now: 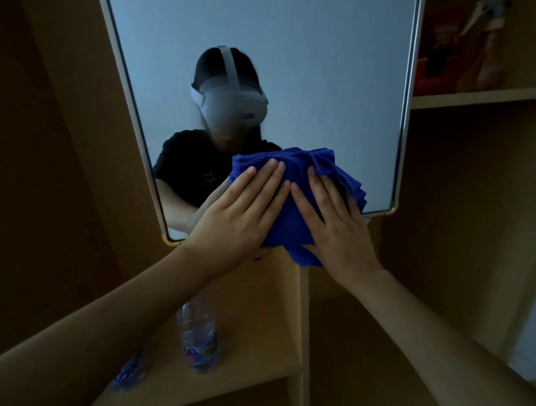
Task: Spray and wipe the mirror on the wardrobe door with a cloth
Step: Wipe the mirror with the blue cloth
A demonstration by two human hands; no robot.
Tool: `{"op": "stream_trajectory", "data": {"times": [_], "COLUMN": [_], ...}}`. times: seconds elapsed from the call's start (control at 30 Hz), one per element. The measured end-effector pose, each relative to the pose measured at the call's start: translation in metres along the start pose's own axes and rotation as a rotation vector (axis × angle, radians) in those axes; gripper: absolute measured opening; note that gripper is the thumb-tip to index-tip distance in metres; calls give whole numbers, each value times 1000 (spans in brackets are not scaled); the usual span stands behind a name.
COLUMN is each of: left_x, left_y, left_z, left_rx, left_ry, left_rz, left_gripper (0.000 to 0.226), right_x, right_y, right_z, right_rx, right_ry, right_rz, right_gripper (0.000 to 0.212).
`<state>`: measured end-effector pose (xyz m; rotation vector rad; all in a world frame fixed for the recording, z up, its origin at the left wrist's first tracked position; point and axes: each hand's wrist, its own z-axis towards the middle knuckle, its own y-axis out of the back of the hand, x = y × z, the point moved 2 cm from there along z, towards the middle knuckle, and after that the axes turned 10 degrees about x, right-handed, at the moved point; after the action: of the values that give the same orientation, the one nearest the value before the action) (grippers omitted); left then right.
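Note:
A tall framed mirror [332,77] hangs on the wooden wardrobe door and reflects a person in a headset. A bunched blue cloth [291,214] is pressed against the mirror's lower part and hangs over its bottom edge. My left hand [239,216] lies flat on the cloth's left half, fingers spread. My right hand [332,221] lies flat on its right half. Both palms press the cloth to the glass. A clear plastic bottle [198,334] stands on the shelf below, its top hidden behind my left forearm.
A wooden shelf [252,372] sits under the mirror, with a second bottle [128,373] lying near its left edge. An upright wooden panel [304,324] divides the shelf from a dark compartment. At the upper right, a shelf [477,98] carries a figurine [484,46].

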<state>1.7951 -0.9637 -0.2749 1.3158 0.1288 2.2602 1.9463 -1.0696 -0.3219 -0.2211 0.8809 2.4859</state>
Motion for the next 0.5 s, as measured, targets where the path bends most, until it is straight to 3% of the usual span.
{"op": "stream_trajectory", "data": {"times": [0.13,0.5], "left_x": [-3,-14], "left_y": [5,14], "left_z": [9,31], "left_rx": [16,28], "left_ry": [-15,-3], "left_rz": [24,21], "left_gripper": [87,87], "right_x": [-12,-39], "right_y": [0,-3], "right_z": [-1,-7], "right_rx": [5,27], "right_ry": [24,64], "right_rz": [27,83], "right_gripper": [84,88]}}
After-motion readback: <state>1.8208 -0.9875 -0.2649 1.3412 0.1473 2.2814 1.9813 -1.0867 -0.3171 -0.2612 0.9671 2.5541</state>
